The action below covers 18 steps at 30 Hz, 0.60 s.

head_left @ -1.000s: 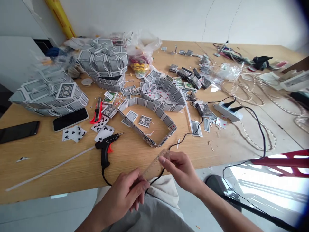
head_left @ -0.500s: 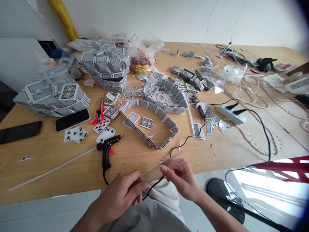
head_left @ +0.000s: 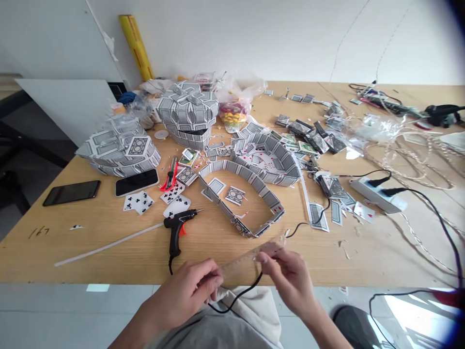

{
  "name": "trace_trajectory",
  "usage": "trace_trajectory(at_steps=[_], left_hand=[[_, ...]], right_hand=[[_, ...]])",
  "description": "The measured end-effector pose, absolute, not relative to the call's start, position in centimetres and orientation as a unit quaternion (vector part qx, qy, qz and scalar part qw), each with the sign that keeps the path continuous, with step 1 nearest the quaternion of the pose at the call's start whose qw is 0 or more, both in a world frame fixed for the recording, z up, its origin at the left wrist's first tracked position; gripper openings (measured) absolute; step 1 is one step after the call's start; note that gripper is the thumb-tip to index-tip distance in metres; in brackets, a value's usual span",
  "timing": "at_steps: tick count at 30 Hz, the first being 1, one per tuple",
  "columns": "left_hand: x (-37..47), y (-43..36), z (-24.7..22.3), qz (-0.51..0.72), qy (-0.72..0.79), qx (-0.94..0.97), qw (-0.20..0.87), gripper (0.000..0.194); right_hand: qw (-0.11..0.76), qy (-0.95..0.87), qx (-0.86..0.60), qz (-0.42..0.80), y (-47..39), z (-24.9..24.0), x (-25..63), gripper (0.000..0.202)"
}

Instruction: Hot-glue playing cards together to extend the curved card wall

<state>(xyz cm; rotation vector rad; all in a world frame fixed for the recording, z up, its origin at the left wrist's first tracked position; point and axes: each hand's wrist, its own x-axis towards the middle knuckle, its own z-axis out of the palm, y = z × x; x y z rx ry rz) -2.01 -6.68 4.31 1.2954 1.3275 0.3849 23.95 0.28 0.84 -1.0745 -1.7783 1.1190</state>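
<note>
Between my two hands is a clear ruler (head_left: 240, 260), tilted up to the right over the table's front edge. My left hand (head_left: 189, 290) grips its left end with thumb and fingers. Farther along, my right hand (head_left: 288, 275) pinches it near the right end. A black cord (head_left: 240, 294) loops below the ruler. Just beyond my left hand lies a black glue gun (head_left: 177, 230) with a red trigger and a long white glue stick (head_left: 109, 246) in its back. Past the ruler stands a ring of joined playing cards (head_left: 221, 208), with loose cards inside it.
Two lidded boxes made of cards (head_left: 187, 111) (head_left: 119, 150) stand at the back left. Near them are two phones (head_left: 137, 182) (head_left: 71, 192) and a red utility knife (head_left: 169, 174). An open card tray (head_left: 269, 160) sits behind the ring. A power strip (head_left: 378, 194) and rope (head_left: 417, 160) lie right.
The whole view has shifted, so the table things appear farther right and lower. Both hands keep hold of the ruler, with my right hand a little farther from my left.
</note>
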Motion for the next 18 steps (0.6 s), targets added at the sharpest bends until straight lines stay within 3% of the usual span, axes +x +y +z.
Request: trace_trajectory(at_steps=[8,12,18], left_hand=[[-2.7,-7.8,3.3,0.112,0.621,0.586,0.508,0.015],[-3.7,-7.5,3.0,0.133,0.632,0.611,0.459,0.02],[-3.2,-6.1,2.2,0.094,0.614,0.672,0.402,0.016]], right_hand=[[0.347,-0.746,-0.311,0.476,-0.7,1.5,20.9,0.019],[0.412,-0.659,-0.398,0.486,-0.4,0.6,23.6,0.026],[0.412,-0.557,-0.516,0.504,-0.3,-0.6,26.9,0.03]])
